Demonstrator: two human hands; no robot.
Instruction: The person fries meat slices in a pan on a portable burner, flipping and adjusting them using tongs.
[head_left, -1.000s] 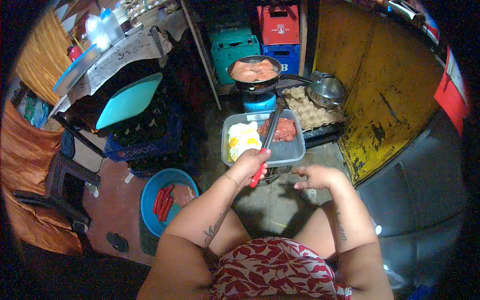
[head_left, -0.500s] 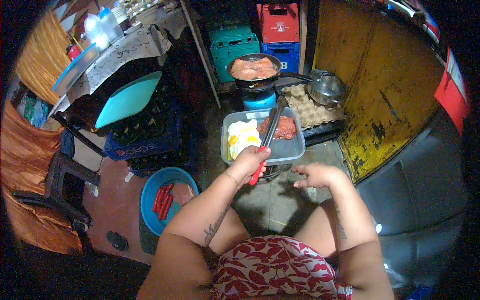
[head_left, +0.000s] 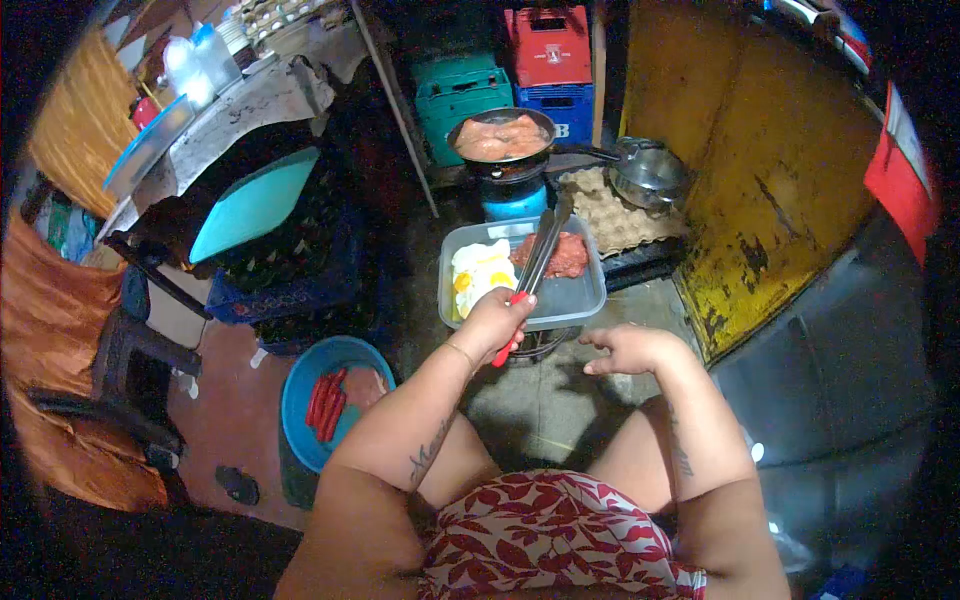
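Note:
My left hand (head_left: 497, 325) is wrapped around the red handles of metal tongs (head_left: 542, 250), whose arms stand a little apart at the far end. Below them is a clear plastic container (head_left: 590, 308). Fried eggs (head_left: 482, 278) lie in its left side, and reddish meat (head_left: 563, 256) in its right side, partly covered by the tongs. My right hand (head_left: 628, 352) hovers off the container's near right corner, fingers apart and holding nothing. Beyond the container, a frying pan (head_left: 545, 150) with pinkish meat slices (head_left: 500, 138) rests on a burner above a blue gas canister (head_left: 514, 205).
A blue basin (head_left: 297, 437) with red sausages (head_left: 325, 405) and a pale slice of meat stands on the floor at left. An egg tray (head_left: 615, 222) and a metal pot (head_left: 648, 180) are right of the burner. Stacked crates (head_left: 548, 50) stand behind; a yellow panel (head_left: 740, 200) borders the right.
The arms of the tongs have spread slightly apart. My left hand stays over the container's near edge, and the right hand has barely moved. The whole view has shifted a little.

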